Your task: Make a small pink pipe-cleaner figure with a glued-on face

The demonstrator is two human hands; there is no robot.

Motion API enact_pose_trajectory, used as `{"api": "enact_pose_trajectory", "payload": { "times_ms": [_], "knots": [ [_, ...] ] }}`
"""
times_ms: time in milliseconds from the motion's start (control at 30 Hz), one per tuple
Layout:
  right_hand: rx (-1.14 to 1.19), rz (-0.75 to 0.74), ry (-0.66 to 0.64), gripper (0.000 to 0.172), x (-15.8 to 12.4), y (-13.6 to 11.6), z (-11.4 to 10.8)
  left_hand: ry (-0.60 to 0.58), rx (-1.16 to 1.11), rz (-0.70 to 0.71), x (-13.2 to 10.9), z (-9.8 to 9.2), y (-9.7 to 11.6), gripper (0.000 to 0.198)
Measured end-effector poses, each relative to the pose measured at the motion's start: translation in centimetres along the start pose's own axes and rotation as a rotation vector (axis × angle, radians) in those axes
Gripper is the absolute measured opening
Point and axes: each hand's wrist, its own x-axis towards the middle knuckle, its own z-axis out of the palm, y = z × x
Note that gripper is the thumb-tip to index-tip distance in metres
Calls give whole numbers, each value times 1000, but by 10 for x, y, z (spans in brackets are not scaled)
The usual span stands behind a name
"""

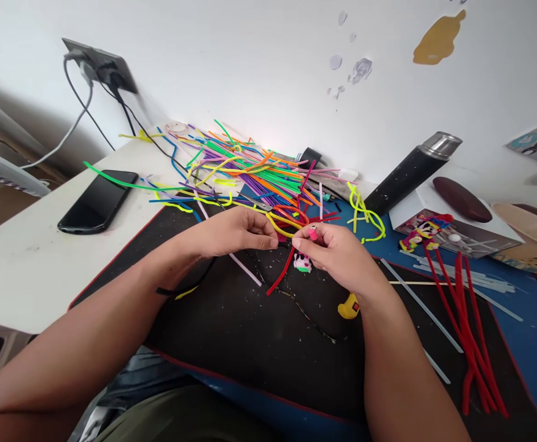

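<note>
Above the black mat (250,344), both my hands are close together with their fingertips pinched. My left hand (245,233) is closed at thumb and forefinger; what sits between its tips is too small to make out. My right hand (330,248) is closed round a small pink-and-white figure (302,261) with a green patch; its pink top shows between the fingers and the rest is hidden. A red pipe cleaner (281,279) slants down just below the hands. Beside my right wrist lies a yellow object (349,306), partly covered by the wrist.
Behind the hands spreads a pile of coloured pipe cleaners (254,172). A phone (97,201) lies left on the white table (15,270). To the right are a black flask (409,175), translucent sticks (420,304), red pipe cleaners (474,344) and a small colourful figure (425,232).
</note>
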Motion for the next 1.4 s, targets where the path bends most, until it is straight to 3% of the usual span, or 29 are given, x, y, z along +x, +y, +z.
{"api": "enact_pose_trajectory", "payload": {
  "times_ms": [467,1400],
  "knots": [
    [-23,47,-86,30,-1,-3,4,-33,211,-14,-2,1,5,24],
    [-39,38,-95,29,0,0,7,-3,237,-3,-3,2,7,20]
  ]
}}
